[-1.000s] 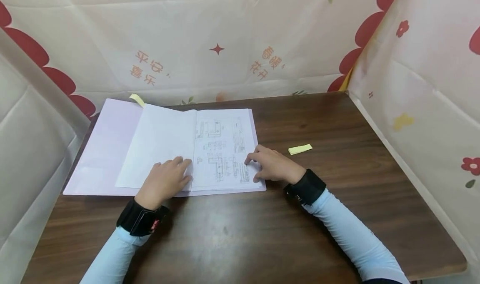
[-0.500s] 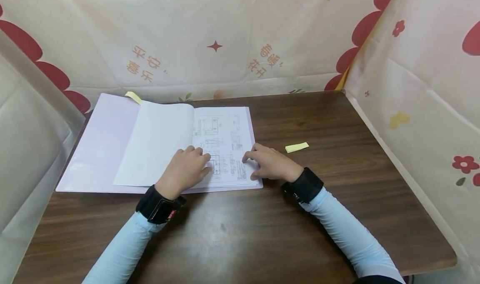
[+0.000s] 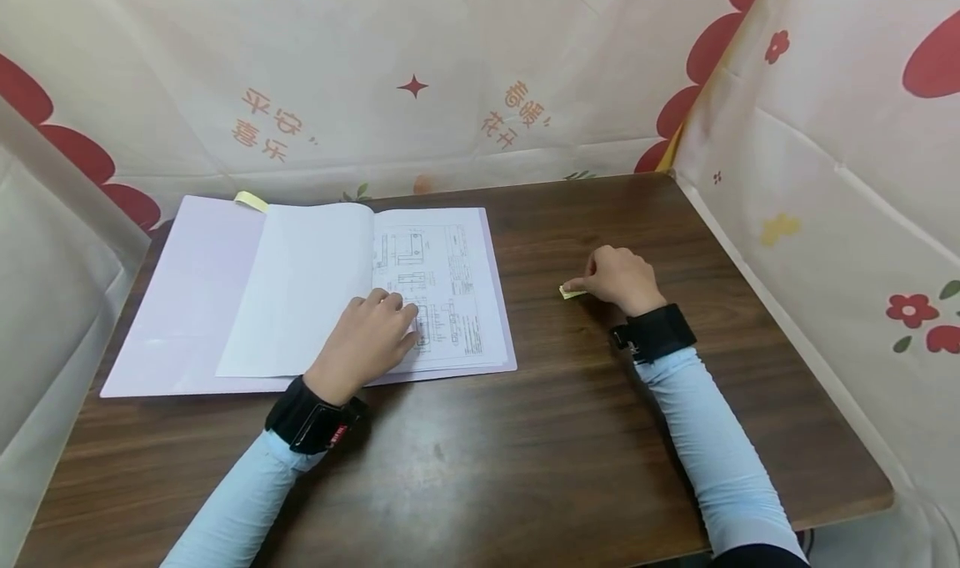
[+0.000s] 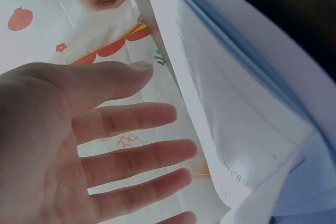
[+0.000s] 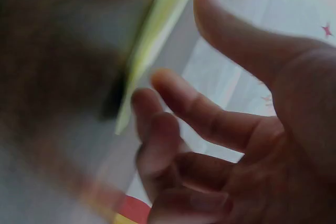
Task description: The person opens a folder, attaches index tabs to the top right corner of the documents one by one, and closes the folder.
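Dark wood-grain table, enclosed at the back and both sides by cream sheeting printed with red flowers, a red star and orange characters; on its left part lay an open lilac folder with a blank white page turned over and a sheet of technical drawings uppermost on the right, a yellow tab at its far edge. Left hand rested flat on the drawing sheet, fingers straight and spread, gripping nothing. Right hand lay well apart on bare table to the right of the folder, fingers curled over a small yellow sticky-note pad, fingertips at the pad; whether they had hold of it could not be told
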The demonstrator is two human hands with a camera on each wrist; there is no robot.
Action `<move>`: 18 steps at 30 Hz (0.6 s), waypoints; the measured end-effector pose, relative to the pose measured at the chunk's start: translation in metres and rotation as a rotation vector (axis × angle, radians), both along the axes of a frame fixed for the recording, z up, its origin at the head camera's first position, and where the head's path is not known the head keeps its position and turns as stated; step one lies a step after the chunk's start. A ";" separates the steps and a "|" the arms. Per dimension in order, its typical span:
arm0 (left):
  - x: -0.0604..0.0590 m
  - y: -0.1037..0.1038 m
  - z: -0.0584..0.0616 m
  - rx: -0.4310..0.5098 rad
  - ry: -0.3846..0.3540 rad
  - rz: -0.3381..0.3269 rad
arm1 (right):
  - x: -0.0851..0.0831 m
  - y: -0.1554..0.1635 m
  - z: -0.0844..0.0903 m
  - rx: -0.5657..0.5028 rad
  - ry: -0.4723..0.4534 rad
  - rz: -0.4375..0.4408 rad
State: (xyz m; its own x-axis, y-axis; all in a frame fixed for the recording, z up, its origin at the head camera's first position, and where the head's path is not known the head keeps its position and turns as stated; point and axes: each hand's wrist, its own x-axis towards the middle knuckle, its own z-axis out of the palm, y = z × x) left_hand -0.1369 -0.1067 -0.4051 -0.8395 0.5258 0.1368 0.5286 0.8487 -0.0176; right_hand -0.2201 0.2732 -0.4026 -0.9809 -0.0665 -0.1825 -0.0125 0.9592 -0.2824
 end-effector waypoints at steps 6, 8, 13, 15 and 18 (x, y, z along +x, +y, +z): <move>-0.001 0.001 0.001 0.002 0.014 -0.009 | -0.003 0.003 -0.008 0.030 -0.049 -0.033; -0.001 0.003 0.001 0.009 0.021 -0.027 | -0.003 0.003 -0.009 0.029 -0.045 -0.041; 0.002 0.013 0.001 0.034 -0.002 -0.101 | -0.005 0.006 -0.008 -0.013 -0.042 -0.022; 0.004 0.024 0.002 0.051 -0.045 -0.155 | -0.006 0.008 -0.008 -0.037 -0.049 -0.006; 0.006 0.047 0.004 0.058 -0.108 -0.254 | -0.009 0.011 -0.009 -0.081 -0.074 0.033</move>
